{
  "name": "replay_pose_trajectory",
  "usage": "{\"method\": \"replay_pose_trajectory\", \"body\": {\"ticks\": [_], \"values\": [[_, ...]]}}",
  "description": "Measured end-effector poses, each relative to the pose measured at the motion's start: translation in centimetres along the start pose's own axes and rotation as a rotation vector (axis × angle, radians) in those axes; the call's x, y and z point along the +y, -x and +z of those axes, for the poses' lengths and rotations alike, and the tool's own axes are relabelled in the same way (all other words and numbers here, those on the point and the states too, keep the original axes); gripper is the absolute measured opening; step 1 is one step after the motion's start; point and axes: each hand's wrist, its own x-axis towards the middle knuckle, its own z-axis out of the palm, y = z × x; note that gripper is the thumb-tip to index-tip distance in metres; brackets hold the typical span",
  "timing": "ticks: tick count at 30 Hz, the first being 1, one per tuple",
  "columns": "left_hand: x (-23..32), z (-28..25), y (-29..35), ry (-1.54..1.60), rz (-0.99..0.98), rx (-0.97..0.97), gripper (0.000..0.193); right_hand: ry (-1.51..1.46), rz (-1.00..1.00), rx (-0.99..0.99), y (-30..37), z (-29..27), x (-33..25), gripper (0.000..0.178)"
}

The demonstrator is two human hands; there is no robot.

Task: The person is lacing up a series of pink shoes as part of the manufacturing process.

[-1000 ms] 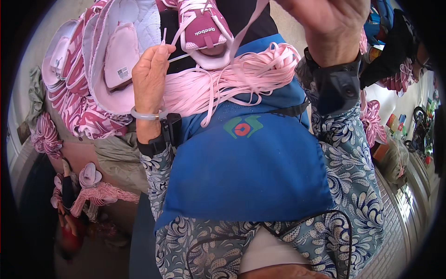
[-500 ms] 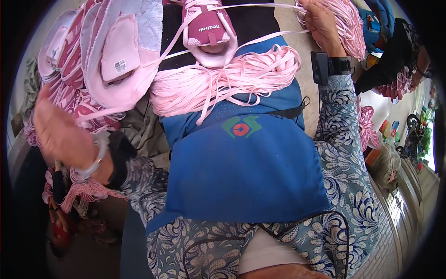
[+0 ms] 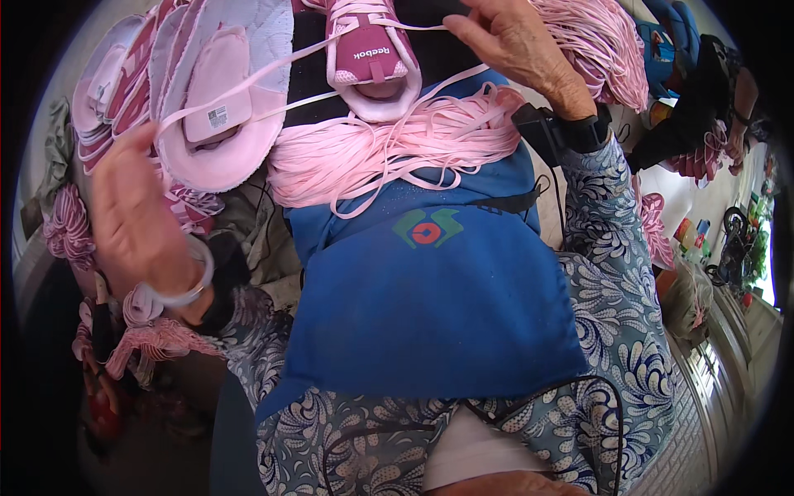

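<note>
A maroon and pink shoe [image 3: 368,59] lies at the top middle, its heel toward me and pink laces threaded through its upper part. A pink shoelace [image 3: 256,78] runs nearly straight from the shoe to my left hand [image 3: 141,211], which is closed on it near the fingertips; motion blurs this hand. To the right of the shoe, my right hand [image 3: 521,50] pinches the lace on that side, its fingertips partly cut off by the upper edge. A thick bundle of pink laces [image 3: 397,149] rests on my blue apron [image 3: 438,314], just below the shoe.
Stacked pink shoe uppers [image 3: 124,78] and a pale pink lined piece [image 3: 219,161] stand at the upper left. Another bundle of pink laces [image 3: 608,50] lies beyond my right hand. At the far right, another person's arm [image 3: 744,103] reaches toward pink pieces [image 3: 699,157].
My right hand has moved left, closer to the shoe. My left hand has shifted slightly right and down, and the lace from it now runs straighter.
</note>
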Motion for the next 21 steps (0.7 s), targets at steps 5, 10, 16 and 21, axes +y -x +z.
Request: {"method": "replay_pose_trajectory", "body": {"ticks": [5,10,16,21], "values": [[-4.9,9.7,0.8,-0.069,-0.07,-0.451,0.023,0.124,-0.006,-0.173,0.4,2.7,0.9,0.022],[-8.1,10.9,1.0,-0.31,-0.069,-0.392,0.022,0.183,0.031,-0.119,-0.9,1.1,2.1,0.02],[-8.1,11.7,-1.0,-0.366,-0.178,-0.497,0.026,0.084,0.071,0.001,-1.2,0.4,1.8,0.015],[-9.5,11.8,-2.2,-0.18,-0.016,-0.488,0.025,0.0,-0.013,-0.295,1.7,0.6,-0.6,0.016]]}}
